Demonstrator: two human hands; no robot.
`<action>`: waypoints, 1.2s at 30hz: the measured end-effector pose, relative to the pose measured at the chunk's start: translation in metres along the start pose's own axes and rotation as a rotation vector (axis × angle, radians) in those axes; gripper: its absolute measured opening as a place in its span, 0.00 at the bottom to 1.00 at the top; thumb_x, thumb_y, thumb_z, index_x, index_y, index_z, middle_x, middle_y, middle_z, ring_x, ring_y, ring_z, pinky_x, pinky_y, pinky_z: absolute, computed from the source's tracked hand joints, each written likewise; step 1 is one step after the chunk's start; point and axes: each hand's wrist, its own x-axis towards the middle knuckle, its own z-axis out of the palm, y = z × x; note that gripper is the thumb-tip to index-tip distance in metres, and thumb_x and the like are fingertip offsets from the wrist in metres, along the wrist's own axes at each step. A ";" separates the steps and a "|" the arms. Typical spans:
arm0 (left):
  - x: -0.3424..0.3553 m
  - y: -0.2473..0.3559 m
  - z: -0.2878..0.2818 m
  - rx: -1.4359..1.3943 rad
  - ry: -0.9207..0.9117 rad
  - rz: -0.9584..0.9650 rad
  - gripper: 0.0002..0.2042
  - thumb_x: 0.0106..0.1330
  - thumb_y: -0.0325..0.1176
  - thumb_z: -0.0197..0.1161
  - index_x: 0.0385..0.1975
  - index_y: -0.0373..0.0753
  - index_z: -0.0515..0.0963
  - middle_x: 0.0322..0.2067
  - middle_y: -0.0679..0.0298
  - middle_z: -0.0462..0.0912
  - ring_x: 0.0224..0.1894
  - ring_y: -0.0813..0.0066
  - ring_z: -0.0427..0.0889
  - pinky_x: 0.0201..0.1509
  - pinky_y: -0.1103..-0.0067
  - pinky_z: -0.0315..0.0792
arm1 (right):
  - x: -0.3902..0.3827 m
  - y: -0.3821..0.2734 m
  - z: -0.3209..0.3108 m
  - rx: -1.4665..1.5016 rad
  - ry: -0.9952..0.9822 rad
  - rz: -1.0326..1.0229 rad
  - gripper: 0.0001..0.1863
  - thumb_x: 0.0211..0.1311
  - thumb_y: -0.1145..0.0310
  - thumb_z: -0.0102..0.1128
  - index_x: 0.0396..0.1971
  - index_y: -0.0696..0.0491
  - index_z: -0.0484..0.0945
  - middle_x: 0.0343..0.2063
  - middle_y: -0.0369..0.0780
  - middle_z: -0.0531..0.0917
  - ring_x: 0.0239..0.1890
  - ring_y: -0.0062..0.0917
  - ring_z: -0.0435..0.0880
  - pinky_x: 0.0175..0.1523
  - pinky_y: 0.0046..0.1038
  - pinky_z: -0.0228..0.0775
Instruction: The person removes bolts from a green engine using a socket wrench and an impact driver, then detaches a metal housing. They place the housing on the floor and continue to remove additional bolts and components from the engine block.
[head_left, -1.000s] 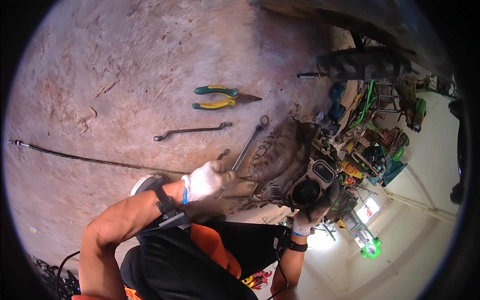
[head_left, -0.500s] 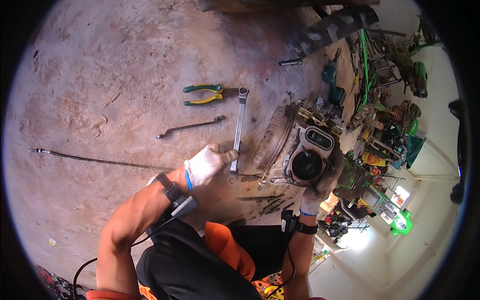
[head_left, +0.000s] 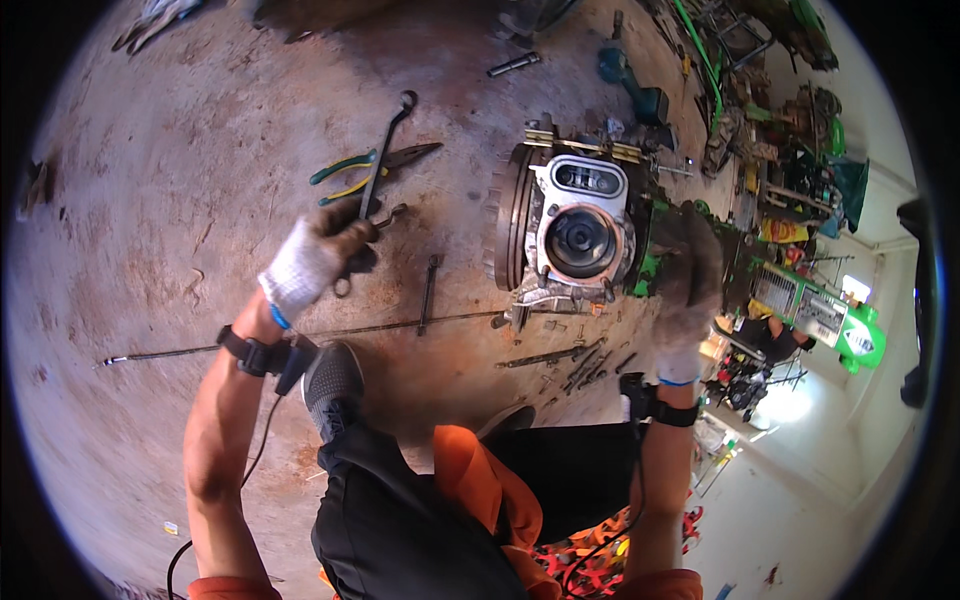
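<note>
My left hand [head_left: 312,255], in a white glove with dirty fingers, is closed on a long double-ended ring wrench [head_left: 385,140] angled across the green-and-yellow pliers [head_left: 342,168]. A short tool lies partly hidden by its fingertips. An offset wrench [head_left: 430,295] lies nearby on the concrete floor. Beside my right hand [head_left: 685,290] stands a greasy engine [head_left: 525,220], its silver face showing a round cylinder bore [head_left: 580,240] and an oblong opening above it. My right glove is dark and blurred at the engine's right side; whether it grips anything is unclear.
A long cable [head_left: 160,355] and several bolts and rods [head_left: 540,357] lie on the floor near my shoe [head_left: 332,390]. A teal power tool [head_left: 632,90] and a metal socket [head_left: 513,64] lie farther back. Machinery and clutter [head_left: 760,200] line the right side; orange cloth hangs over my legs.
My left hand has swung the wrench left across the pliers. My right hand has shifted right, off the bore's lower rim. The view has tilted, showing more of the engine's face.
</note>
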 end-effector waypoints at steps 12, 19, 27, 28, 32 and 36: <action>0.054 0.004 -0.098 0.753 0.264 0.131 0.19 0.80 0.29 0.60 0.67 0.35 0.81 0.38 0.65 0.88 0.32 0.77 0.81 0.36 0.75 0.78 | -0.028 -0.060 -0.148 -0.842 -0.720 -0.035 0.14 0.61 0.57 0.78 0.28 0.51 0.86 0.28 0.40 0.86 0.36 0.42 0.86 0.45 0.42 0.75; 0.056 0.004 -0.104 1.070 0.230 0.337 0.15 0.78 0.32 0.62 0.58 0.38 0.87 0.49 0.51 0.94 0.51 0.57 0.93 0.58 0.66 0.82 | -0.096 -0.031 -0.156 -0.891 -0.704 0.013 0.16 0.62 0.53 0.76 0.30 0.49 0.83 0.30 0.40 0.84 0.40 0.43 0.85 0.50 0.43 0.78; 0.045 0.010 -0.088 1.164 0.296 0.327 0.15 0.73 0.32 0.66 0.57 0.40 0.87 0.48 0.47 0.92 0.53 0.46 0.91 0.57 0.63 0.83 | -0.115 0.029 -0.074 -0.801 -0.790 0.073 0.15 0.66 0.58 0.72 0.49 0.46 0.89 0.42 0.43 0.91 0.46 0.42 0.90 0.54 0.45 0.82; 0.045 0.010 -0.086 1.134 0.317 0.328 0.15 0.72 0.31 0.67 0.57 0.40 0.87 0.48 0.47 0.92 0.53 0.46 0.91 0.57 0.63 0.83 | -0.112 0.029 -0.068 -0.769 -0.761 0.041 0.15 0.66 0.58 0.71 0.50 0.46 0.89 0.42 0.44 0.91 0.46 0.42 0.91 0.54 0.45 0.82; 0.041 0.010 -0.083 1.122 0.363 0.328 0.16 0.72 0.32 0.68 0.57 0.39 0.86 0.48 0.47 0.92 0.53 0.47 0.91 0.57 0.62 0.83 | -0.109 0.018 -0.048 -0.609 -0.615 0.021 0.15 0.69 0.60 0.69 0.53 0.45 0.88 0.43 0.45 0.91 0.45 0.42 0.91 0.50 0.44 0.84; 0.031 0.008 -0.082 1.172 0.389 0.356 0.17 0.73 0.36 0.69 0.58 0.40 0.86 0.49 0.46 0.91 0.53 0.43 0.90 0.56 0.59 0.83 | -0.115 0.014 -0.029 -0.535 -0.712 0.175 0.17 0.68 0.60 0.70 0.54 0.50 0.87 0.43 0.48 0.91 0.47 0.45 0.91 0.54 0.45 0.83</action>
